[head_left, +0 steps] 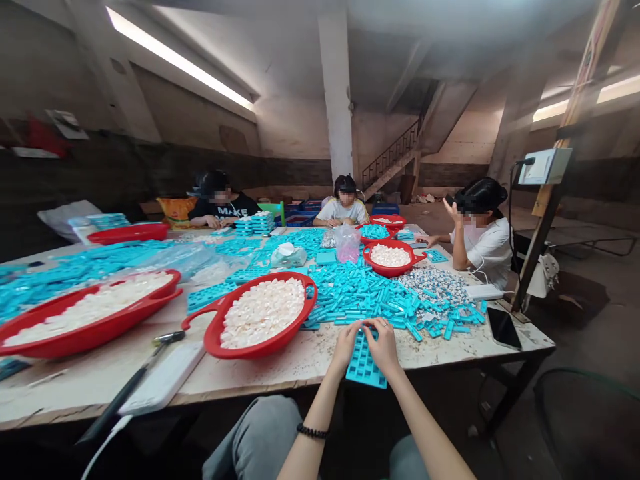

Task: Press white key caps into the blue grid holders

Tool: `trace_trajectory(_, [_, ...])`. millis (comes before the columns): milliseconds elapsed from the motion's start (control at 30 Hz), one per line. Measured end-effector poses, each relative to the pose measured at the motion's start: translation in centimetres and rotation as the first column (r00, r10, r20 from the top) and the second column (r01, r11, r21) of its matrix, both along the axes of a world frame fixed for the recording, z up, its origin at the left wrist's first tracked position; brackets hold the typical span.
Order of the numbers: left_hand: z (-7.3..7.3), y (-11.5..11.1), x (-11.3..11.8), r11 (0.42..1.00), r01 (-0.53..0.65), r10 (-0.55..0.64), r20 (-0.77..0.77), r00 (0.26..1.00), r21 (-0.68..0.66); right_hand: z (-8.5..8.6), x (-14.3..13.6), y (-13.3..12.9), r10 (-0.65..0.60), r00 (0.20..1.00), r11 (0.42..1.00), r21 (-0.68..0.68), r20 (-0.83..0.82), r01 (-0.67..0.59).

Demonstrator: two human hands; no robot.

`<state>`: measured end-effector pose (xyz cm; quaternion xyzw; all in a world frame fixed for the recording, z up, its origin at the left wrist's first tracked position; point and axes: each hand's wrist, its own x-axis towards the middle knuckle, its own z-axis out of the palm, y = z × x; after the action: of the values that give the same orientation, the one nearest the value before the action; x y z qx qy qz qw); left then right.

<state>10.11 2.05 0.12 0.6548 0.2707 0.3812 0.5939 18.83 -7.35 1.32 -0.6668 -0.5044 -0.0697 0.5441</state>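
Observation:
Both my hands meet at the table's near edge over a turquoise plastic grid tray [365,368]. My left hand [344,347] grips the tray's left side with its fingers curled at the top edge. My right hand [384,345] rests on the tray's right side, fingertips pressed at the top; a ring shows on one finger. Just beyond my fingers lies a heap of turquoise plastic pieces [365,297]. To the left stands a red basin [260,313] full of small white pieces. Whether a small piece sits between my fingertips cannot be told.
Three people sit at the table's far side and right end. More red basins [85,313] [391,257] hold white pieces. A hammer [145,373] and a white slab [165,377] lie at left; a phone [504,327] lies near the right corner. A wooden post [545,200] stands right.

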Motion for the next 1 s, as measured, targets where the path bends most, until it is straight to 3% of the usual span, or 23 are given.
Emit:
trace_trajectory(333, [1.2,-1.2,-0.4,0.994,0.112,-0.112,0.058,0.992,-0.003,0.0,-0.7,-0.9,-0.066,0.998,0.998,0.0,-0.01,0.066])
trace_trajectory(533, [1.4,-1.3,-0.5,0.992,0.123,-0.123,0.048,0.991,0.012,0.1,-0.6,-1.5,-0.011,1.0,1.0,0.025,-0.027,0.011])
trace_trajectory(633, [1.4,-1.4,-0.4,0.994,0.111,-0.111,0.03,0.993,0.013,-0.4,0.2,-2.1,0.019,0.997,0.998,0.059,-0.071,-0.014])
trace_trajectory(833, [0.9,-1.3,-0.4,0.999,0.03,-0.029,0.033,0.999,-0.036,-1.8,1.1,-2.0,-0.107,0.991,0.991,0.068,-0.078,0.113])
trace_trajectory(1000, [0.7,-1.2,-0.2,0.999,-0.045,0.045,0.014,0.999,-0.009,-2.0,0.9,-1.5,-0.056,0.99,0.998,0.03,-0.128,0.06])
